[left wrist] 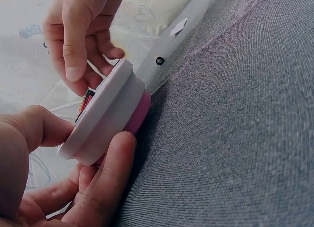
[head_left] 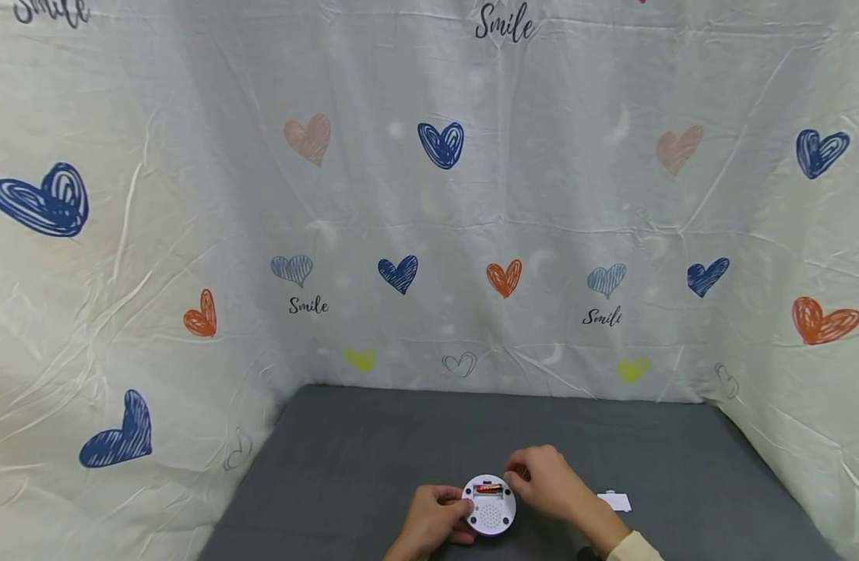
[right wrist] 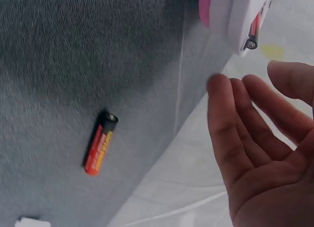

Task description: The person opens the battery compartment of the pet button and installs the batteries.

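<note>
My left hand point(head_left: 432, 520) grips a round white device point(head_left: 491, 517) by its left edge, thumb on its face and fingers behind. The left wrist view shows the device tilted, with a pink base point(left wrist: 139, 113) close over the grey cloth. Its battery compartment faces up uncovered, and a red and black battery point(head_left: 488, 490) lies inside. Just off the device's right edge is my right hand point(head_left: 547, 481), its fingers loosely bent with nothing between them. Below that hand, a second red and black battery point(right wrist: 100, 144) lies on the cloth.
A small white battery cover point(head_left: 614, 502) lies on the grey cloth-covered table point(head_left: 373, 444), to the right of my right forearm. White curtains point(head_left: 429, 202) printed with hearts and "Smile" stand behind the table and along both sides.
</note>
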`<state>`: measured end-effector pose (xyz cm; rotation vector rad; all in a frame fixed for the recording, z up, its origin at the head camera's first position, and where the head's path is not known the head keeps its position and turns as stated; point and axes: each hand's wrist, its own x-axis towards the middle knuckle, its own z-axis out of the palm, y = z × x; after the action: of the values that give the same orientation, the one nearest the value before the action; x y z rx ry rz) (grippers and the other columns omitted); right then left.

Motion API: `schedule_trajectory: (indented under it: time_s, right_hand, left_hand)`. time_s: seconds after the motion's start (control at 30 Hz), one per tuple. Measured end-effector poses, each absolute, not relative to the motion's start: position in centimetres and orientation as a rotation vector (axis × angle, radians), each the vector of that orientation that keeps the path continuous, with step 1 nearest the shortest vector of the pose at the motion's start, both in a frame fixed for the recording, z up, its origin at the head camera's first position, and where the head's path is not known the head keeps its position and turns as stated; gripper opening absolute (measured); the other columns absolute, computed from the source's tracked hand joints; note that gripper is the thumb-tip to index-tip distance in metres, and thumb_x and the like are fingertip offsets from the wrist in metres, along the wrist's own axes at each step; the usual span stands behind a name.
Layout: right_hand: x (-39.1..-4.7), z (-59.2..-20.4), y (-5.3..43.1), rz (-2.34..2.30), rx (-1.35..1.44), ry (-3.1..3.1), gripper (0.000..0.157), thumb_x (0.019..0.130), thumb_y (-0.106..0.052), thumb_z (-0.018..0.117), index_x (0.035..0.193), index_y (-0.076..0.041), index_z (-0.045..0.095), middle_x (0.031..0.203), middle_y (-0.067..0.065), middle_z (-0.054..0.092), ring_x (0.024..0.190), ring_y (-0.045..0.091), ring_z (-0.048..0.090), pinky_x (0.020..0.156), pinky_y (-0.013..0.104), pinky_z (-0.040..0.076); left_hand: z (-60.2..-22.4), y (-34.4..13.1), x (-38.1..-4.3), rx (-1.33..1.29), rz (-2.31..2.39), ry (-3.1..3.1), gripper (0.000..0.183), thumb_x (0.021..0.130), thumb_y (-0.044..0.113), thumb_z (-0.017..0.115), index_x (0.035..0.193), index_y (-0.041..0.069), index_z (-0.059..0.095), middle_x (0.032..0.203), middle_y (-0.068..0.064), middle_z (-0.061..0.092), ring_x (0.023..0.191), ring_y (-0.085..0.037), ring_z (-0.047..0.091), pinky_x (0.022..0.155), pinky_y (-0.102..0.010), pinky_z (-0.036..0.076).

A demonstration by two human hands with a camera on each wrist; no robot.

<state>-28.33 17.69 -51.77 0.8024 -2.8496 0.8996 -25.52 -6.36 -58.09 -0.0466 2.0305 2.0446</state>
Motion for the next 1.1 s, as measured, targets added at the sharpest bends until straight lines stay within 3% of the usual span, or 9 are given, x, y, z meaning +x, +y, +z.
schedule_trajectory:
  time_s: [0.13,0.37,0.43,1.1]
  right_hand:
    - [-28.2,-52.1,17.8,1.014,0.715,-2.917,0.012,0.1,-0.023,0.076,0.099,-0.015,0.085,0.088,-0.01,0.078,0.079,0.003,0.067,0.065,0.027,0.058]
    - [-27.9,-52.8,17.7,1.44,0.615,-2.941,0.019,0.105,-0.021,0.071,0.104,-0.008,0.084,0.071,0.0,0.073,0.055,0.013,0.066,0.045,0.026,0.058]
    - [-27.9,-53.1,17.6,1.481,0.604,-2.933,0.018,0.104,-0.021,0.071,0.105,-0.008,0.084,0.071,-0.001,0.073,0.054,0.013,0.066,0.045,0.025,0.058]
    - [-27.8,-54.4,16.5,1.398,0.536,-2.838,0.009,0.095,-0.016,0.078,0.091,-0.009,0.081,0.071,-0.005,0.073,0.048,0.006,0.058,0.04,0.022,0.052]
  left_hand:
    - [-58.3,-6.4,-25.5,-0.023,2.059,2.026,0.026,0.091,-0.001,0.072,0.113,-0.014,0.07,0.087,-0.008,0.078,0.066,-0.017,0.077,0.058,-0.034,0.07]
    - [-58.3,-6.4,-25.5,-0.032,2.043,2.031,0.026,0.092,-0.001,0.071,0.114,-0.014,0.07,0.089,-0.009,0.077,0.065,-0.017,0.076,0.058,-0.033,0.07]
    - [-58.2,-6.4,-25.5,-0.036,2.04,2.029,0.027,0.092,-0.001,0.071,0.115,-0.014,0.07,0.089,-0.01,0.077,0.065,-0.017,0.076,0.058,-0.033,0.07]
    - [-57.9,-6.3,-25.4,-0.041,2.057,2.034,0.029,0.09,-0.001,0.072,0.115,-0.015,0.069,0.092,-0.011,0.076,0.067,-0.018,0.077,0.059,-0.035,0.071]
